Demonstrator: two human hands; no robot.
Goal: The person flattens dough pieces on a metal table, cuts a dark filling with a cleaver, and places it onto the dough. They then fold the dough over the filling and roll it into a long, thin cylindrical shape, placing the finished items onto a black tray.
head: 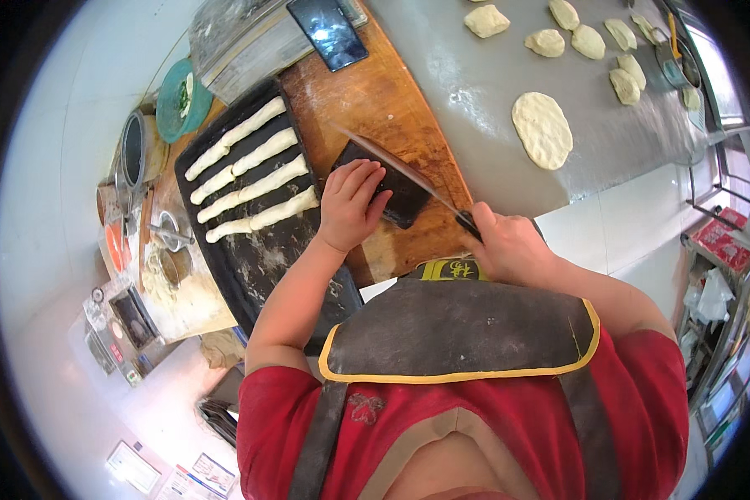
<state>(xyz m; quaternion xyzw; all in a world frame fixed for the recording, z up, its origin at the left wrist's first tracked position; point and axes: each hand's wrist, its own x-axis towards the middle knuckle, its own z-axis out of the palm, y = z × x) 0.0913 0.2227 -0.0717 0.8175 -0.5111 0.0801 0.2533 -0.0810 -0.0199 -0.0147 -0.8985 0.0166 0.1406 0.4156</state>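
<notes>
My right hand [512, 247] grips the dark handle of a long-bladed knife [400, 164]. Its blade runs away to the upper left, along or just above a black rectangular block [406, 197] on the wooden board [381, 106]. My left hand [353, 203] holds the block's left part, fingertips close to the blade. Whether edge and block touch cannot be made out. Left of my left hand, a black baking tray [275, 262] carries several long dough strips [265, 156] in rows.
A phone [330, 32] lies by a floury metal box [250, 47]. Flattened dough [542, 131] and several dough pieces [587, 41] lie on the metal worktop [437, 69]. A green bowl [176, 109] and metal pot [142, 149] stand beyond the tray. At right is a shelf [712, 312].
</notes>
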